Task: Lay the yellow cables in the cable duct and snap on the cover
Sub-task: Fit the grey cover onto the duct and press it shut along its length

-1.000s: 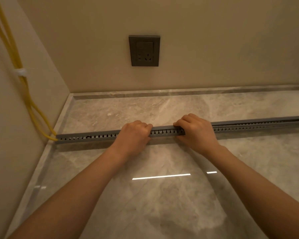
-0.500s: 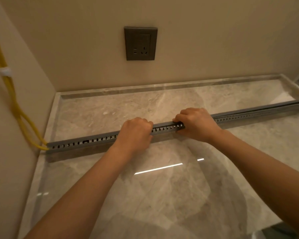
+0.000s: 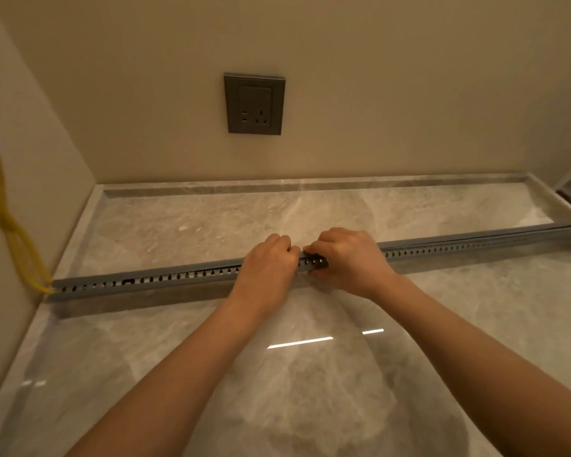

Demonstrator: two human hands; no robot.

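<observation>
Both curled tight: left grip point(image 3: 267, 268), right grip point(image 3: 346, 258) clamped on cover point(image 3: 185, 270) of cable duct point(image 3: 145, 287) | risk: you press unevenly; cover springs off, or pinches yellow cables point(image 3: 14, 232)

The glossy grey marble counter point(image 3: 185, 225), edged by a low raised rim, carries a long grey slotted cable duct point(image 3: 178, 282) lying lengthwise across it, below the wall socket point(image 3: 254, 103).

The left hand point(image 3: 267, 268) and right hand point(image 3: 346, 258) are bare. The left forearm point(image 3: 178, 367) and right forearm point(image 3: 475, 351) are bare as well, uncovered all the way to the lower edge of the view. Any clothing lies out of sight.
</observation>
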